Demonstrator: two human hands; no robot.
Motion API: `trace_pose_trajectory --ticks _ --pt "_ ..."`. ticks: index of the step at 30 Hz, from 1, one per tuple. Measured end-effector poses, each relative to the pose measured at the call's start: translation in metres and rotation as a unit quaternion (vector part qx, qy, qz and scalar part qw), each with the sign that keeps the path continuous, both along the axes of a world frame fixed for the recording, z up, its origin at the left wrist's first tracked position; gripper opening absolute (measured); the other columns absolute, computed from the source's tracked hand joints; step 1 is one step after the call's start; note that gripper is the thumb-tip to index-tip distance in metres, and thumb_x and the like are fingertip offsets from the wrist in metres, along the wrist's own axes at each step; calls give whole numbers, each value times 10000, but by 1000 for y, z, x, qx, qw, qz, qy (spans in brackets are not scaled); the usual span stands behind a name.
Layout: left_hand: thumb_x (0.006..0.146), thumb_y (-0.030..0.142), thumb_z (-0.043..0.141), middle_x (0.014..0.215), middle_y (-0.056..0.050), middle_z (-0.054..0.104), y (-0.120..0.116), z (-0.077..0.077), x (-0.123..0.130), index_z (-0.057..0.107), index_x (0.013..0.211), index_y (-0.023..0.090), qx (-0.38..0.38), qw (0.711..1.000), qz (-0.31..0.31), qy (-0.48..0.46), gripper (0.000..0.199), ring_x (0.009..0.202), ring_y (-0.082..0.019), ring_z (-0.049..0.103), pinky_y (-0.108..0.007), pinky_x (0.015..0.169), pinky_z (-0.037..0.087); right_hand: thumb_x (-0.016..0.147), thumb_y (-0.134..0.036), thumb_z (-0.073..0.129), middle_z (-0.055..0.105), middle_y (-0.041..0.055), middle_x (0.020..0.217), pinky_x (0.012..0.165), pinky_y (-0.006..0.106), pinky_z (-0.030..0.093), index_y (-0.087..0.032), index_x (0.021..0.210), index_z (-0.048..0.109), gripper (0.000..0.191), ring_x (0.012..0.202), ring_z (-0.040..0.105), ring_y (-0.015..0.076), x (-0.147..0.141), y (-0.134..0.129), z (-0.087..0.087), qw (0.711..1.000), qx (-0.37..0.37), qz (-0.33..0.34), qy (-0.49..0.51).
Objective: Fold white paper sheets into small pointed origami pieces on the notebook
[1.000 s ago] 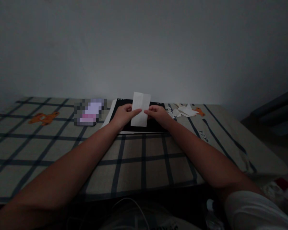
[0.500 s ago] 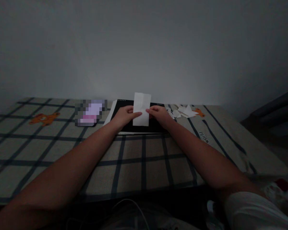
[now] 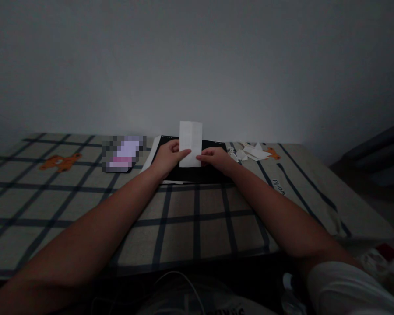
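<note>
A white rectangular piece of paper (image 3: 191, 135) with a faint lengthwise crease is held upright above a black board or folder (image 3: 184, 176). My left hand (image 3: 168, 158) pinches its left edge, the thumb lying across the front. At the lower right edge, my right hand (image 3: 217, 158) grips the same paper between thumb and fingers. White sheets (image 3: 150, 158) stick out from under the left side of the black board.
Folded and torn white paper pieces (image 3: 256, 152) lie right of the board. A blurred-out phone-like object (image 3: 124, 154) rests on the left. The checked tablecloth (image 3: 180, 225) has orange bear prints; a grey wall (image 3: 197, 65) rises behind.
The paper has moved slightly up and to the left. My left hand has risen a little with it, and my right hand now grips it nearer its lower corner.
</note>
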State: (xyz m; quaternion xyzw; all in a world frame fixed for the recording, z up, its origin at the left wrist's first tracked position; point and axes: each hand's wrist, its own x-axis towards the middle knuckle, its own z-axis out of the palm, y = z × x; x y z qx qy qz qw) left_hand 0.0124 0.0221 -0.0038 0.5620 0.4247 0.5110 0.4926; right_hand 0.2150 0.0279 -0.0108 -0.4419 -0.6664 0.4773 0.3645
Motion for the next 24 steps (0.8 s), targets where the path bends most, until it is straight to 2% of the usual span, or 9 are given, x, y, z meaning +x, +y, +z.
trace_pose_trajectory --ticks 6,11,18,24 --pt "692 264 787 1043 -92 757 2 -1 1 633 1039 138 16 1000 15 -18 400 906 -215 717 -372 853 565 733 -374 764 689 13 697 647 269 456 -160 798 696 234 647 610 130 -2 -2 0 999 -15 28 11" --pt "698 258 780 1062 -98 755 3 -2 1 630 1060 142 27 999 9 -34 409 928 -222 720 -386 867 570 757 -326 758 680 16 645 626 266 437 -161 690 680 194 610 603 124 -4 -7 7 999 -12 17 -33" --pt "677 279 800 1064 -106 753 4 -5 0 635 1055 145 31 999 16 -21 434 956 -243 717 -406 890 558 761 -288 758 695 18 651 636 265 451 -164 670 689 168 624 612 125 -4 -8 10 998 -24 16 -50" --pt "669 317 802 1054 -105 752 0 -3 3 657 1058 146 6 1000 21 2 450 928 -246 710 -392 840 560 755 -327 756 701 28 655 598 258 424 -163 666 679 202 604 603 123 -3 -7 7 996 1 36 -80"
